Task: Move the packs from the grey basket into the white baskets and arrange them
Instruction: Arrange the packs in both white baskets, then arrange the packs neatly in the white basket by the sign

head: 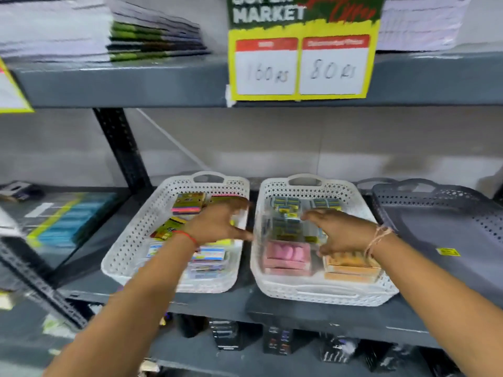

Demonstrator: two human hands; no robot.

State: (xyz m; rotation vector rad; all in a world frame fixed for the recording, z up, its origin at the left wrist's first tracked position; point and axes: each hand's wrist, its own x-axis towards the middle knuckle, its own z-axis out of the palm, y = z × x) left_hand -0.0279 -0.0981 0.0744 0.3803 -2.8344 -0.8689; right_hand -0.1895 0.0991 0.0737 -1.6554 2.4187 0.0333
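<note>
Two white baskets stand side by side on the grey shelf. The left white basket (128, 248) holds several colourful packs, among them a striped one (188, 204). The right white basket (321, 295) holds blue-yellow packs (285, 213), a pink pack (288, 254) and an orange pack (351, 265). The grey basket (446, 221) stands at the far right and looks bare inside. My left hand (217, 224) hovers over the left basket's right side, fingers spread. My right hand (343, 231) is over the right basket, fingers apart, thumb near the orange pack. Motion blur hides any contact.
An upper shelf (136, 83) overhangs with stacked notebooks (152, 36) and a yellow price sign (302, 63). A slanted black upright (119, 148) stands left of the baskets. Blue packs (68, 221) lie at left. Dark boxes (283, 341) sit on the shelf below.
</note>
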